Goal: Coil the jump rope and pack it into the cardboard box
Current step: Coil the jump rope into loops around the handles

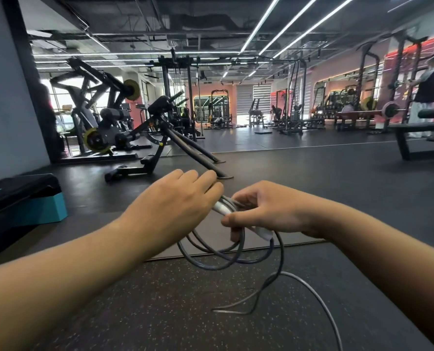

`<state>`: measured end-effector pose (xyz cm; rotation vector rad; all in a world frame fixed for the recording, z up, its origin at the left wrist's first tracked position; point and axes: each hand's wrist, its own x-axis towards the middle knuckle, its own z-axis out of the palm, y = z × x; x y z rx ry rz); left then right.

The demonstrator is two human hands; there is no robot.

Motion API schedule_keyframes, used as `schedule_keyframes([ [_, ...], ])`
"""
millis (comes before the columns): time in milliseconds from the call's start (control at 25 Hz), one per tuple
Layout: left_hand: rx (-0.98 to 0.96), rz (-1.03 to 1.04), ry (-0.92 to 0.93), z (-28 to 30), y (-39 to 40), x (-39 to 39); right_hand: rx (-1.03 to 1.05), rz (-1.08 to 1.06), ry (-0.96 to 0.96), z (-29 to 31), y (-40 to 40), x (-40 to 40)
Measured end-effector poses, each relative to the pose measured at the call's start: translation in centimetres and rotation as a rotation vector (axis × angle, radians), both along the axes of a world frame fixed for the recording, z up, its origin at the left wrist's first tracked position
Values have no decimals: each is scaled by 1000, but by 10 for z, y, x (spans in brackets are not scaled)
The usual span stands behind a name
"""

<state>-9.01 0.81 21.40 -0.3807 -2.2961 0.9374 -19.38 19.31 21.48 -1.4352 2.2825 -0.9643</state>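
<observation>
A grey jump rope (218, 259) with white handles hangs in several loops between my hands, above the dark gym floor. My left hand (175, 198) reaches over the top of the loops, its fingers curled around the cord near one white handle (221, 207). My right hand (264, 211) pinches the bundle from the right, with the other white handle (264, 233) poking out below its thumb. A loose tail of rope (309, 290) trails down to the floor at the lower right. No cardboard box is in view.
A black and teal step platform (33, 198) sits at the left. A black exercise bench frame (165, 148) stands just ahead, with weight machines behind it. A bench (423, 133) and a standing person (426, 95) are at the far right.
</observation>
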Motion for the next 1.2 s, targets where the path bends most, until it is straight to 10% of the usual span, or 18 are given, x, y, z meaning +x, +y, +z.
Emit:
schedule_keyframes([
  [200,163,205,-54,-14,21,3,20,104,376,-5,-13,2],
  [360,755,142,-654,-7,9,-11,78,132,332,-3,-5,6],
  [440,678,143,-782,-5,5,-16,114,92,251,0,3,8],
  [600,292,269,-656,3,-14,5,140,-36,106,8,21,-17],
  [960,416,562,-460,24,-88,52,297,-347,188,11,61,-70],
  [1200,1127,327,-294,4,-109,52,263,-240,133,-11,45,-63],
])
